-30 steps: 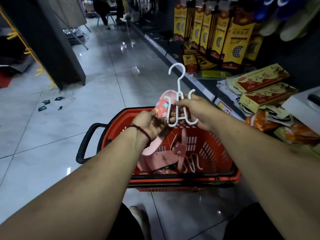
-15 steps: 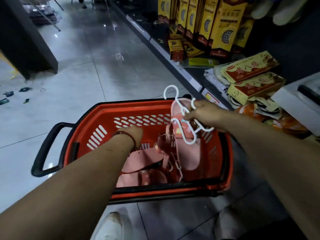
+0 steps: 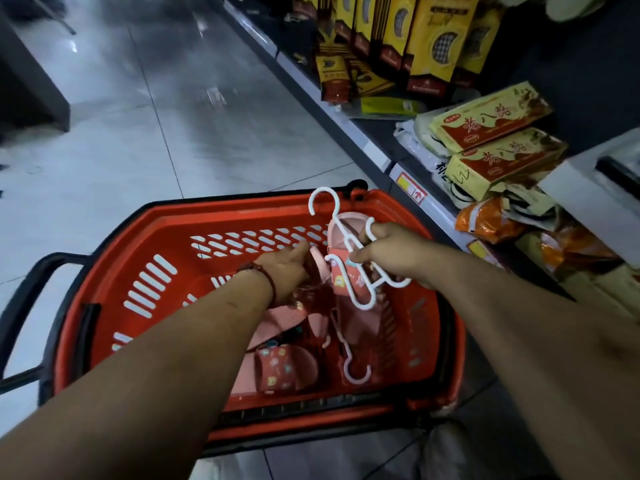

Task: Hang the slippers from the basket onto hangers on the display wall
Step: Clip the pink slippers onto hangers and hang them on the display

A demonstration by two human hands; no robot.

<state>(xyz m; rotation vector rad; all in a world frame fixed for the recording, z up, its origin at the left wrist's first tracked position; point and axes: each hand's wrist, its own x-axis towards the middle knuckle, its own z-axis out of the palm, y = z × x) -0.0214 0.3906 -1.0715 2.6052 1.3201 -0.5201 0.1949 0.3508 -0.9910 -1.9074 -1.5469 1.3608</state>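
I see my right hand [image 3: 398,252] gripping a white hanger [image 3: 349,258] with a pink slipper [image 3: 343,251] on it, over the red basket [image 3: 166,271]. My left hand's [image 3: 287,271] fingers close on another slipper [image 3: 317,268] beside it. Grey floor tiles [image 3: 173,116] spread beyond; a stocked shelf [image 3: 381,147] stands to the right.

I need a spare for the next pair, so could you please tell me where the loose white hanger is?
In the head view, the loose hanger lies inside the red basket, right of centre, beside the patterned slipper.
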